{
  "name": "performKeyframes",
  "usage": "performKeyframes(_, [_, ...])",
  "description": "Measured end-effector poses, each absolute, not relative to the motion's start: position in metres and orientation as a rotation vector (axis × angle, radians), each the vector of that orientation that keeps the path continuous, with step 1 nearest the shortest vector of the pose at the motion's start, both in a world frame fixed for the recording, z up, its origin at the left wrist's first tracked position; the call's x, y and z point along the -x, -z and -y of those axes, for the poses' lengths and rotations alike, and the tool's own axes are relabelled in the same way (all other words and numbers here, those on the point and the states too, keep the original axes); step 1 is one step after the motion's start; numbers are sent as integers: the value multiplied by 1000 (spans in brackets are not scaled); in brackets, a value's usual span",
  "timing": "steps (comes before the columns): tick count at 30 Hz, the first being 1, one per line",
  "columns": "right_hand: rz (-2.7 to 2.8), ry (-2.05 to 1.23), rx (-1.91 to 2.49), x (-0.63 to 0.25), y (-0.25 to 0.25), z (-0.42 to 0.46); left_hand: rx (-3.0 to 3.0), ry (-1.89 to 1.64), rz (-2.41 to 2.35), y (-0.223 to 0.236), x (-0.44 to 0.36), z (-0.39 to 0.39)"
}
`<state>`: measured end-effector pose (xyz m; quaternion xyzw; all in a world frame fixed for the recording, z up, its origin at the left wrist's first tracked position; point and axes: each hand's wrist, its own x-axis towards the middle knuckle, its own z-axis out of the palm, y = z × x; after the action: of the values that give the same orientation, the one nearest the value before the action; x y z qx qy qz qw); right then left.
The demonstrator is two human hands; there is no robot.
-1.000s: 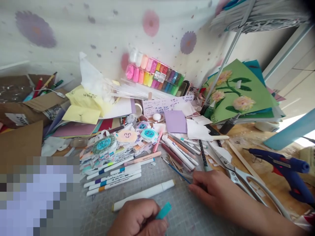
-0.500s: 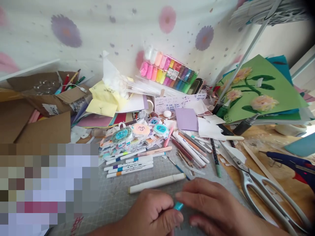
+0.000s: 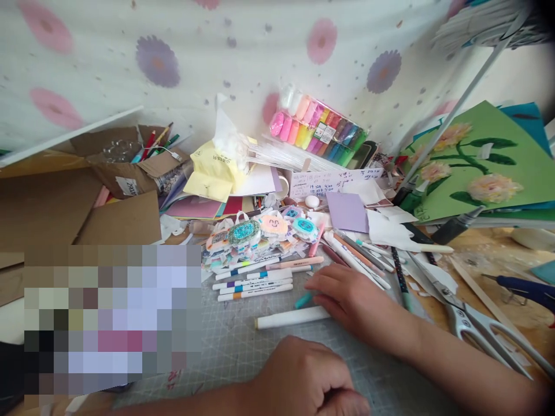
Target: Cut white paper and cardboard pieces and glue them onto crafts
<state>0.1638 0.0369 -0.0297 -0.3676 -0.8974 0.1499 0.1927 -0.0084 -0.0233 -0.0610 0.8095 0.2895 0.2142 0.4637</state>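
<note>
My right hand (image 3: pixel 347 294) reaches over the cutting mat (image 3: pixel 221 341), its fingertips closed at a small turquoise piece (image 3: pixel 303 300) that looks like a pen cap. Just below those fingers lies a thick white marker (image 3: pixel 290 317), partly covered by the hand. My left hand (image 3: pixel 312 375) is curled into a fist at the bottom of the view; whatever it holds is hidden. Beyond the right hand, several slim white acrylic markers (image 3: pixel 255 289) lie side by side. Behind them is a pile of small decorated pieces (image 3: pixel 245 232) with coloured faces.
Large scissors (image 3: pixel 459 318) and a blue glue gun (image 3: pixel 526 289) lie on the right. Cardboard boxes (image 3: pixel 121 222) stand at the left, near a blurred-out patch. A pack of coloured clay (image 3: pixel 323 130) leans at the back. A green flower picture (image 3: pixel 477 162) stands back right.
My hands have moved apart. The right hand has gone forward with the turquoise piece to the mat near the white marker, while the left stays low. The view has shifted left.
</note>
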Motion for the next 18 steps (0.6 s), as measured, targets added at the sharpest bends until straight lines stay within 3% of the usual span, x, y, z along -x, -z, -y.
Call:
performKeyframes(4, [2388,-368,888,-182,24,-40,-2053,-583,-657,67,7,22])
performKeyframes(13, [2348,-566,1132,-217,12,-21,-2176,-479,-685,61,5,17])
performKeyframes(18, [2490,-429,1190,-217,14,-14,-2160,-433,-692,63,6,18])
